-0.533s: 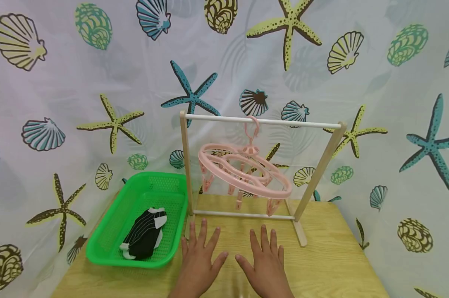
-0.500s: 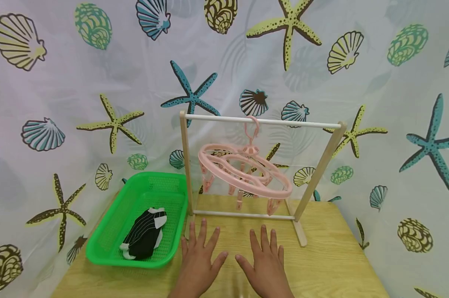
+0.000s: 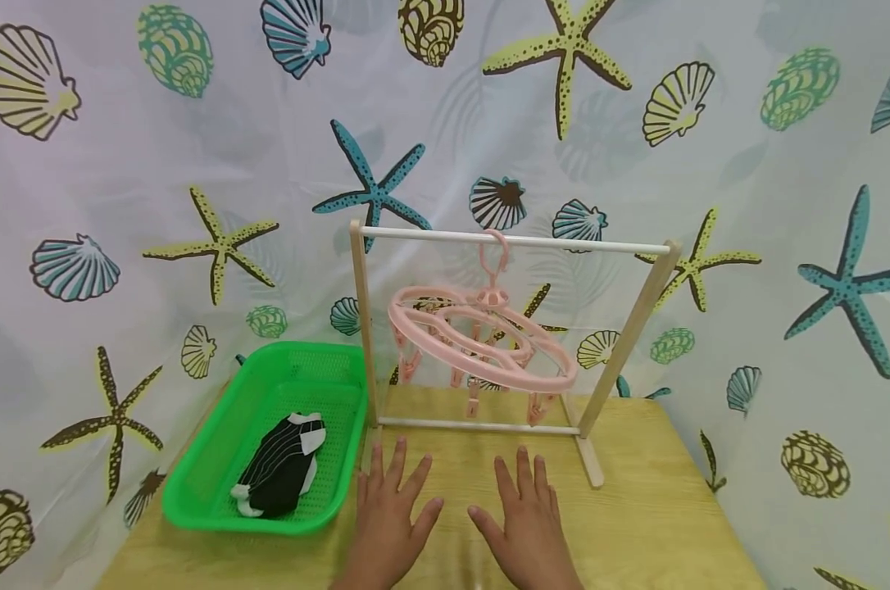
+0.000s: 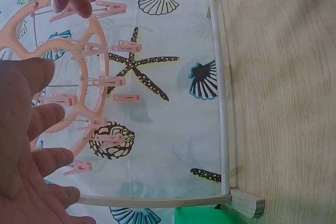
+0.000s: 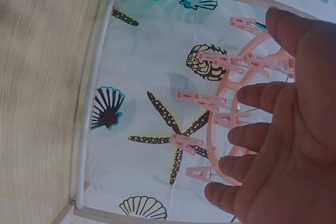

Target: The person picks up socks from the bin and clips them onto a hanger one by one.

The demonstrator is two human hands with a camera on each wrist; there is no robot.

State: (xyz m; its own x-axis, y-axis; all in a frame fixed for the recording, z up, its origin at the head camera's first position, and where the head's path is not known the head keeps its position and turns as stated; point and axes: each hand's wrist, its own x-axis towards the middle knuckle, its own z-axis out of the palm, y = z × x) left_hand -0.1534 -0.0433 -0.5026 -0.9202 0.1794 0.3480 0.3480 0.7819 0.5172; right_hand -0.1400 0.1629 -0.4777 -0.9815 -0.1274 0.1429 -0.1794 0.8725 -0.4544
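My left hand (image 3: 389, 524) is held over the front of the table with fingers spread, holding nothing. Beside it, my right hand (image 3: 526, 524) is likewise spread and bare. Beyond both is a pink oval clip hanger (image 3: 500, 377), tilted and hooked over the top bar of a wooden rack (image 3: 629, 336). Pink clothespins (image 4: 107, 81) dangle from the hanger, none with anything in them. In the right wrist view, the fingers (image 5: 252, 137) overlap the hanger. A black-and-white striped bundle of cloth, sock-like (image 3: 279, 471), lies in a green basket (image 3: 238, 522) left of my left hand.
The rack stands on a light wooden table (image 3: 659, 508), its right foot (image 3: 591, 463) reaching toward me. A white curtain (image 3: 430, 106) printed with shells and starfish surrounds the table at the back and sides. The basket sits close against the rack's left post (image 3: 362, 319).
The head view has shifted a little, so the rack and basket appear slightly farther left. My left hand's fingers have moved slightly left in view; the right hand stays nearly the same.
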